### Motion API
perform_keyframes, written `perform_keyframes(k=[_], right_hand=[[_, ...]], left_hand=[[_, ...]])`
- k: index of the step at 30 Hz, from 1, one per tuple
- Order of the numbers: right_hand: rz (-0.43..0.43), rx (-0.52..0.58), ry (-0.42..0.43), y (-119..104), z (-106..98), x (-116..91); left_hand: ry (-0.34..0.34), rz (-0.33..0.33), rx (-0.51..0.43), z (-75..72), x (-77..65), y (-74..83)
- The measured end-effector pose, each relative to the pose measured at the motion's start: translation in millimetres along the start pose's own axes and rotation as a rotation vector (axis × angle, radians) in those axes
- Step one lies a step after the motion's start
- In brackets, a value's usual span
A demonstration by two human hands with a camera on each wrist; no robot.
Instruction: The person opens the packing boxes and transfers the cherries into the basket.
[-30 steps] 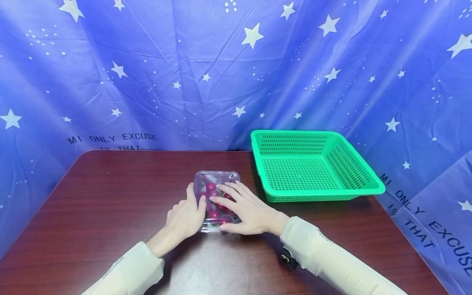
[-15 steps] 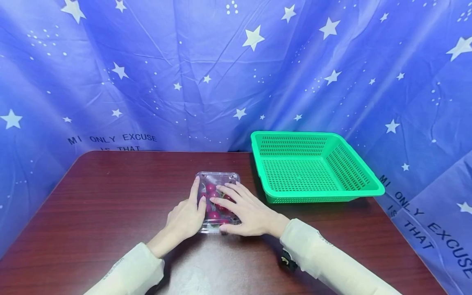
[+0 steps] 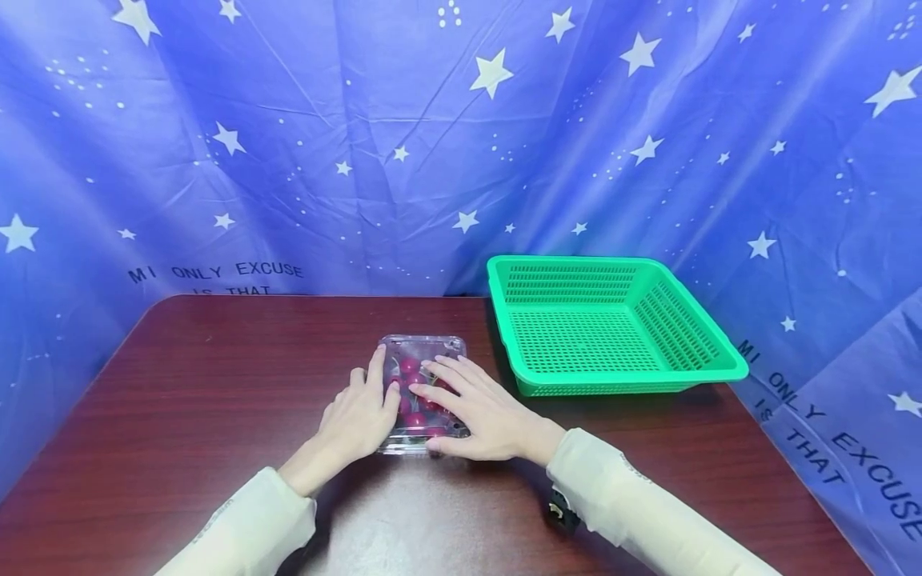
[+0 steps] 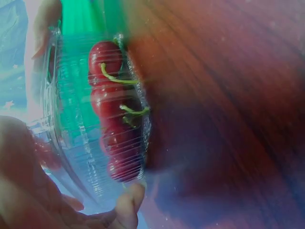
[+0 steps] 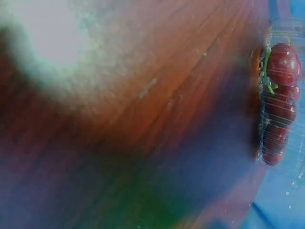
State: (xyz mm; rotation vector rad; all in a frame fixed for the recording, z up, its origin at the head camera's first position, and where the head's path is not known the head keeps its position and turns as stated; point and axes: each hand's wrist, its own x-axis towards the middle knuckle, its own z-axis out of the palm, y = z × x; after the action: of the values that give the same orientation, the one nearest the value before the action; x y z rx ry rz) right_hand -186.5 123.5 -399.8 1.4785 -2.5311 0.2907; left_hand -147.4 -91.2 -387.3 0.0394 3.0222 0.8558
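A clear plastic clamshell box (image 3: 405,350) of red cherries (image 3: 409,366) lies on the table between my hands. My left hand (image 3: 356,416) holds the box's left edge, its thumb on the lid and its index finger along the side. In the left wrist view, cherries (image 4: 108,101) with green stems show through the ridged wall, and a bent fingertip is low beside them. My right hand (image 3: 490,408) rests over the right half of the lid, fingers spread, thumb at the near edge. It hides some of the fruit. The right wrist view shows cherries (image 5: 283,64) at its right edge.
At the back right stands a green perforated basket (image 3: 583,340) with nothing in it, close to the box. The dark red wooden table (image 3: 238,384) ends at a blue curtain with stars (image 3: 324,144).
My left index finger has moved up from the box's side to the far part of its left edge, and a finger beside it now shows. The right hand stays on the lid.
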Motion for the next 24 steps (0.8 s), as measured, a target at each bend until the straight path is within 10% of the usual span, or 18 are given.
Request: perform_keyframes(k=[11,24], right_hand=[[-0.043,-0.061,0.122,-6,-2,-13],[-0.048,-0.068,0.115,-7,-3,-19]], left_hand=[[0.052,0.095,-0.021,-7.5,2.9,-0.3],[0.174,0.494,0.092,4.7,-7.6,6.8]])
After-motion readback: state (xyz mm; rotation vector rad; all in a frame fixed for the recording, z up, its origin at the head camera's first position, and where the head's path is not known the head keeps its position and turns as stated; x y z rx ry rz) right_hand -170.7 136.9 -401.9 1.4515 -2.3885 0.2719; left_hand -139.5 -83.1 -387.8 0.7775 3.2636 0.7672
